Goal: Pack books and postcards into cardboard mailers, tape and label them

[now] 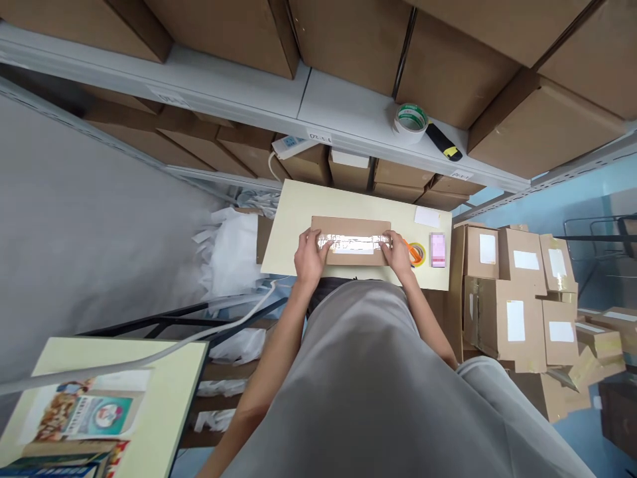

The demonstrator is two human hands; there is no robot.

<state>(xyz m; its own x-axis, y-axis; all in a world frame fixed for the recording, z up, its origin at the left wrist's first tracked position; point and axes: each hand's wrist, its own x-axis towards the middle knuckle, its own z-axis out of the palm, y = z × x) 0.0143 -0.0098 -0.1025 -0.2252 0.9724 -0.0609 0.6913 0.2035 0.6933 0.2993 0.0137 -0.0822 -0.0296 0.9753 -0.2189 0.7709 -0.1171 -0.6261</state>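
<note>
A flat brown cardboard box (351, 227) lies on a small pale table (298, 206), with a shiny strip of clear tape (352, 241) and a white label along its near side. My left hand (309, 253) presses on the box's left end, fingers bent over the tape. At the right end, my right hand (398, 249) rests with its fingers curled down on the tape. An orange tape dispenser (416, 253) sits just right of my right hand.
A pink packet (438, 249) and a white slip (426, 216) lie on the table's right. Sealed labelled boxes (517, 299) are stacked on the right. The shelf above holds large cartons, a tape roll (411, 121) and a cutter (444, 142). Another table with books (84, 415) stands lower left.
</note>
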